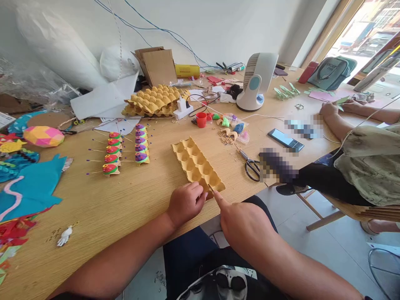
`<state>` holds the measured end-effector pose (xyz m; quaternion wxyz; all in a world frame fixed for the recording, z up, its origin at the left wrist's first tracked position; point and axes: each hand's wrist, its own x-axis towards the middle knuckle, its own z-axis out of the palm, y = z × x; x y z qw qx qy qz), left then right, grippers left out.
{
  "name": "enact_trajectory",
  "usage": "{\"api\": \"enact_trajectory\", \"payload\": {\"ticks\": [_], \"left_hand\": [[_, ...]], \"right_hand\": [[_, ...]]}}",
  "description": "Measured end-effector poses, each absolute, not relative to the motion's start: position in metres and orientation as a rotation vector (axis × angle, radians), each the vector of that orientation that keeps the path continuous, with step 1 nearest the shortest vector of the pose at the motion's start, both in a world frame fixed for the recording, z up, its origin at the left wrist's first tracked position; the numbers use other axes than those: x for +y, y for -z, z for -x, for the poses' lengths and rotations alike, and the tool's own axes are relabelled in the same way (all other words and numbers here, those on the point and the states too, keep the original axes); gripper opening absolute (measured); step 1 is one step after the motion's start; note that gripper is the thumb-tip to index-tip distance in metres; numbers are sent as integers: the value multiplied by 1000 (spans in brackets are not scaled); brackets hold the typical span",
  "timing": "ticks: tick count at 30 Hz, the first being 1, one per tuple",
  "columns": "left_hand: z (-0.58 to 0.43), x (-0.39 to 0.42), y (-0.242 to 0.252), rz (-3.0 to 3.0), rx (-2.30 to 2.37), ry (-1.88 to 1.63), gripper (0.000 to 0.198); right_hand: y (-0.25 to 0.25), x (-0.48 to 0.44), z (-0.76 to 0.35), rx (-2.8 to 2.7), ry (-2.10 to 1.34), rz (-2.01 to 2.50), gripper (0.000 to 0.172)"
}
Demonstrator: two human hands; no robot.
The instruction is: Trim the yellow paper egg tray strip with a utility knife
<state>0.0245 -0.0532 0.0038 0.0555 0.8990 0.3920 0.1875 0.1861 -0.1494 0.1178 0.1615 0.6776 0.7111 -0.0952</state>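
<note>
A yellow pulp egg carton (196, 160), with two rows of cups, lies at an angle near the table's front edge. My left hand (187, 203) is closed on its near end, fingers curled over the rim. At that same end is my right hand (240, 221), index finger stretched forward and the other fingers folded under. A thin, dark blade-like tool (211, 188) shows just ahead of that fingertip, against the carton; its handle is hidden in my hand. To the right lie black-handled scissors (251, 166).
Painted carton pieces with pins stand in a red-green row (111, 154) and a purple row (141, 143). Stacked egg trays (153, 100), a red cup (201, 120) and a white fan (254, 83) are farther back. A phone (286, 139) lies near another person's hands (331, 110).
</note>
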Motion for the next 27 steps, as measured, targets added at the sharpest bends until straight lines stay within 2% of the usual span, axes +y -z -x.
{"api": "enact_trajectory", "payload": {"ticks": [9,15,19,23,27], "left_hand": [[-25,-54,-2,-2716,1186,-583,32],[-25,-54,-2,-2724,1184,-600,32],[-26,-54,-3,-2713,1176,-619,32],[-26,-55,-3,-2703,1167,-607,32],[-26,-56,-2,-2690,1171,-603,32]], "right_hand": [[-132,-142,-184,2017,333,-1883,70],[-130,-141,-183,2008,324,-1824,78],[-127,-140,-182,2039,286,-1860,73],[-128,-140,-181,2032,330,-1830,77],[-127,-138,-179,2047,301,-1879,71]]}}
